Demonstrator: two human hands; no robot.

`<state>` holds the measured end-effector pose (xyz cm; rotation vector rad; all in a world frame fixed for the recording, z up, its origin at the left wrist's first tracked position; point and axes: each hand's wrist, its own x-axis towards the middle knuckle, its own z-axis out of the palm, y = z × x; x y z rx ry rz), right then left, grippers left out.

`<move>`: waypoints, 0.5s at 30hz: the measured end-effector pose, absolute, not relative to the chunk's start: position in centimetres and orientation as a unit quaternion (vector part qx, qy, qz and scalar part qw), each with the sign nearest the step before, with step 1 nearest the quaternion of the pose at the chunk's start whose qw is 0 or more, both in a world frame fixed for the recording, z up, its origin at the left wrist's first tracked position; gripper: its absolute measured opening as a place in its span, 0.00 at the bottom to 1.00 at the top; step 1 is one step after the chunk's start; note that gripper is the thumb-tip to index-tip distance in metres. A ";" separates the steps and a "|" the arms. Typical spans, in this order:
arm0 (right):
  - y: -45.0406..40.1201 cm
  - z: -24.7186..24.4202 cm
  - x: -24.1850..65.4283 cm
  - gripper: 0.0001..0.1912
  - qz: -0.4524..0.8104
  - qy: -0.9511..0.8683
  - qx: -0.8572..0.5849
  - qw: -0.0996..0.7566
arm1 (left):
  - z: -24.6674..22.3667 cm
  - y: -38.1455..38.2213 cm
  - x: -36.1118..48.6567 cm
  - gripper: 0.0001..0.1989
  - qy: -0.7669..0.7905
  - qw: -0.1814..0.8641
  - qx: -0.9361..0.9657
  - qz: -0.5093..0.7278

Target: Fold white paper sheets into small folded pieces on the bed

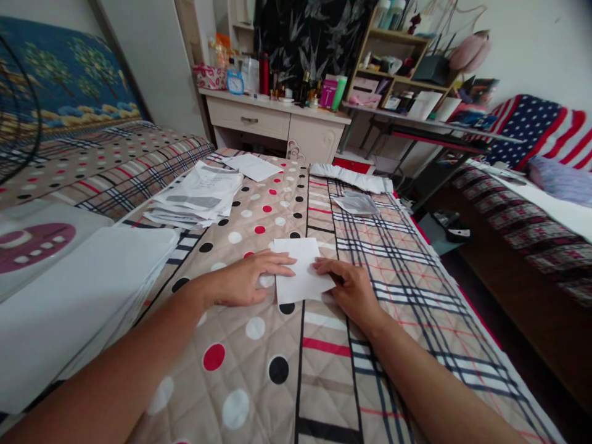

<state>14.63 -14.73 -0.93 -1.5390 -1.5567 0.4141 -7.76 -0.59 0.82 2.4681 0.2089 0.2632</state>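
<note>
A small white sheet of paper (300, 280) lies on the patterned quilted bedspread (250, 394) in front of me. It looks folded, with a flap sticking out at its lower right. My left hand (243, 279) lies flat at the paper's left side, fingers stretched and their tips resting on it. At the right edge, my right hand (357, 293) has curled fingers, with the paper's edge between thumb and fingertips. The thumb is partly hidden in shadow.
To the left are a stack of used papers (198, 191) and a large pile of white sheets (83, 308) beside a plastic bag (37, 237). Farther off lie another sheet (254, 166), a crumpled white strip (351, 177) and a clear packet (356, 203). A dresser (272, 120) stands beyond the bed.
</note>
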 end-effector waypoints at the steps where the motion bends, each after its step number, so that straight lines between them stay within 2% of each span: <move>1: -14.7 -1.0 14.7 0.20 0.167 -0.631 -0.620 0.437 | 0.9 -0.6 -7.8 0.31 0.082 0.314 0.941 0.094; 4: -14.9 -0.8 14.7 0.14 0.168 -0.621 -0.638 0.422 | 0.5 -0.8 -7.4 0.30 0.104 0.297 0.940 0.129; 9: -15.6 -0.1 14.0 0.10 0.178 -0.614 -0.659 0.396 | -1.0 -1.0 -6.1 0.09 0.164 0.354 0.894 0.223; 13: -14.3 -0.2 14.1 0.16 0.168 -0.543 -0.706 0.422 | -1.1 -0.8 -4.9 0.09 0.315 0.451 0.796 0.254; 15: -13.1 -0.3 14.3 0.15 0.160 -0.518 -0.729 0.417 | -0.9 -0.6 -4.2 0.10 0.352 0.463 0.770 0.264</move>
